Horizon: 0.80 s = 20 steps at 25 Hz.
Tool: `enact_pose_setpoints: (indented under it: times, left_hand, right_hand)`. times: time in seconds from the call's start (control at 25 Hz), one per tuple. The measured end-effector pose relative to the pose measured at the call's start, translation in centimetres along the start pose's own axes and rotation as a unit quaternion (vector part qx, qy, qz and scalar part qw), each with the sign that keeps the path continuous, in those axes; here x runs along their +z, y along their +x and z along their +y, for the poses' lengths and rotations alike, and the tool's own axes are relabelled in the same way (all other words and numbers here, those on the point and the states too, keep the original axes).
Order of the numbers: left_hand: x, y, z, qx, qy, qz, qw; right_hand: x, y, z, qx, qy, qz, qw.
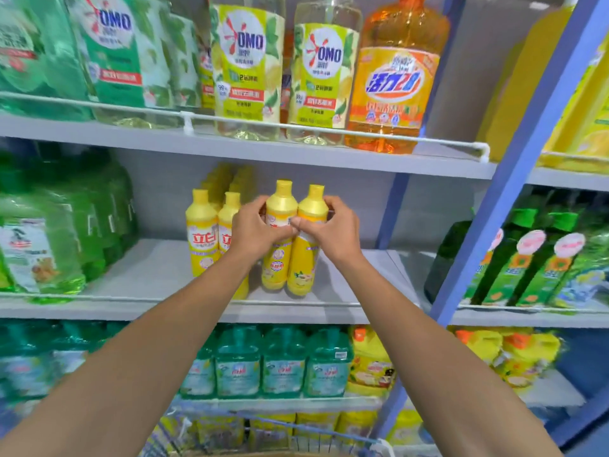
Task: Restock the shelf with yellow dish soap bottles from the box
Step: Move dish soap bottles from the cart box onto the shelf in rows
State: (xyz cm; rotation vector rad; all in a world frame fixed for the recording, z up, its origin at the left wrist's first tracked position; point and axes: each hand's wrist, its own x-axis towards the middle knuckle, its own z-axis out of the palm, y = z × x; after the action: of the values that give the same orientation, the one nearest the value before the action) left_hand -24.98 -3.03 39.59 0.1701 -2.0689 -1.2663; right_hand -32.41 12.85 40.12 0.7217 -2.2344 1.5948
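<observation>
Hands point(253, 230) point(333, 232) around yellow bottles point(278, 262) beside 立白 bottle point(201, 239)

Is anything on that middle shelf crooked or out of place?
The yellow bottle in the right hand leans, cap tipped right, its front label turned away. Its neighbour in the left hand stands straighter, label facing out. Nothing looks spilled or damaged.

Bare shelf point(403, 275) right of yellow bottles point(301, 268), green jugs point(66, 225) crowding left, upper shelf board point(296, 156) close overhead
</observation>
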Motion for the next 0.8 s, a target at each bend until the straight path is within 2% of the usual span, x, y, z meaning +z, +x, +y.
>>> enact_pose_setpoints:
  times: [0.16,0.36,0.48,0.64,0.72,0.8]
  left_hand:
    - [2.2,0.4,-1.9,-0.007,0.056,0.012,0.998]
    - [3.7,0.3,-3.2,-0.025,0.038,0.015,0.999]
    - [3.8,-0.3,-3.8,-0.037,-0.017,-0.012,0.999]
    - [4.3,-2.7,-6.6,-0.036,-0.059,-0.062,0.996]
    - [4.8,-3.9,-8.2,-0.044,-0.058,-0.061,0.996]
    - [5.5,-5.0,-9.5,-0.057,-0.056,-0.042,0.996]
  right_hand:
    - [0.4,0.9,3.0,0.01,-0.008,-0.013,1.0]
    - [1.0,1.1,4.9,0.021,0.002,-0.009,1.0]
    - [1.7,0.3,5.7,0.02,0.013,-0.019,1.0]
    - [1.5,-2.9,8.5,0.075,0.026,-0.121,0.989]
    - [0.9,-4.3,10.1,0.104,0.054,-0.178,0.977]
    - [0.5,-4.8,10.9,0.12,0.053,-0.195,0.972]
